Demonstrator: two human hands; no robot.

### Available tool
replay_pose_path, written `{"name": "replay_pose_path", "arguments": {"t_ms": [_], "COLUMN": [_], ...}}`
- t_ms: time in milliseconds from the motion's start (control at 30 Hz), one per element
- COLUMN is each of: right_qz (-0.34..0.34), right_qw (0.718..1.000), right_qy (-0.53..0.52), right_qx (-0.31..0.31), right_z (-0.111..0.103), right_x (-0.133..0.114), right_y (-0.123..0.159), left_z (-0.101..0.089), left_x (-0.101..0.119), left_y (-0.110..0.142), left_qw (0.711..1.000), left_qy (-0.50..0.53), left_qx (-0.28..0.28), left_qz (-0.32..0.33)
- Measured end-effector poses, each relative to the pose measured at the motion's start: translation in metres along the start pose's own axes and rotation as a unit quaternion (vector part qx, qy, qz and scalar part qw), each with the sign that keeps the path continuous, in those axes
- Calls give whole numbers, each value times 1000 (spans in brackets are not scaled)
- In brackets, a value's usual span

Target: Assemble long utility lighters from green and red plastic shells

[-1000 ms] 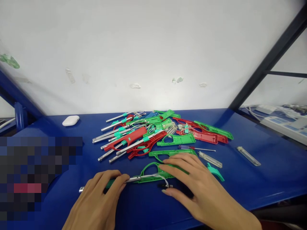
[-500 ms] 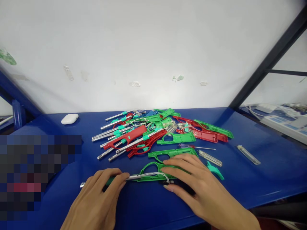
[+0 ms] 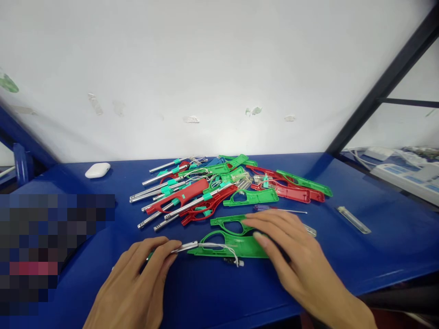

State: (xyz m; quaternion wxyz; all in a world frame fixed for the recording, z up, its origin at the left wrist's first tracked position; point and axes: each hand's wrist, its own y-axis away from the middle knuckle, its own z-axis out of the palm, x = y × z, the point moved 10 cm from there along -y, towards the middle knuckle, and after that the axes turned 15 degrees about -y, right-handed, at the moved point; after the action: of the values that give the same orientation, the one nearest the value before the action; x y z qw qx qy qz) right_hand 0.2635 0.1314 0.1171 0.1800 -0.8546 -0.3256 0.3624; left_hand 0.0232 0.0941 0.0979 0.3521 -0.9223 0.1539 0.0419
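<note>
Holding the metal tube in your left hand: that grip is closing thumb and fingers around it, with a bit of green piece showing under them. Tube's bare end is pointing right, sitting over the left tip of the near green shell; can't tell if they're touching. Using that shell as landmark from here on.

Shell is lying on the blue desk between your hands, hollow side facing up. White wires are running from the tube over its left half, then bending down to a small black part that's lying just beside its near edge.

Your right hand is covering the shell's right end. Fingers are bending, thumb tip hanging over the shell, index reaching the second green shell, which is lying just beyond the landmark. Can't tell if that right grip is pinching anything; its underside isn't showing.

Rest, relative to the near shell:
- screwdriver: lying beyond its right end, past your fingers
- clear reservoir: lying right of it, partly hiding behind your right hand
- other clear reservoir: lying further right, well apart
- pile of tubes and red shell: spreading beyond and left
- red shell halves: lying beyond and right
- white case: sitting far left and beyond
</note>
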Motion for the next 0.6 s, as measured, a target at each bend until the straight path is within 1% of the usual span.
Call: {"name": "replay_pose_path", "arguments": {"t_ms": [33, 67, 133, 233, 300, 433, 600], "right_qz": [-5, -9, -6, -6, -11, -25, -38], "right_qw": [1000, 999, 998, 991, 986, 982, 984], "right_qy": [16, 30, 48, 56, 62, 68, 59], "right_qx": [12, 11, -35, -124, -156, -176, -166], "right_z": [-7, -12, -15, -11, -8, -1, 1], "right_x": [3, 7, 16, 27, 30, 34, 37], "right_y": [-2, -5, -10, -16, -17, -17, -19], "left_z": [0, 0, -1, -1, 1, 3, 2], "left_x": [1, 1, 1, 0, -2, -6, -6], "left_y": [0, -1, 0, 3, 6, 11, 11], "left_qw": [1000, 1000, 1000, 1000, 1000, 1000, 999], "left_qy": [1, 3, 6, 11, 15, 24, 32], "left_qx": [-1, 0, 7, 13, 14, 12, 14], "left_qz": [1, 0, -4, -4, -6, -15, -29]}}
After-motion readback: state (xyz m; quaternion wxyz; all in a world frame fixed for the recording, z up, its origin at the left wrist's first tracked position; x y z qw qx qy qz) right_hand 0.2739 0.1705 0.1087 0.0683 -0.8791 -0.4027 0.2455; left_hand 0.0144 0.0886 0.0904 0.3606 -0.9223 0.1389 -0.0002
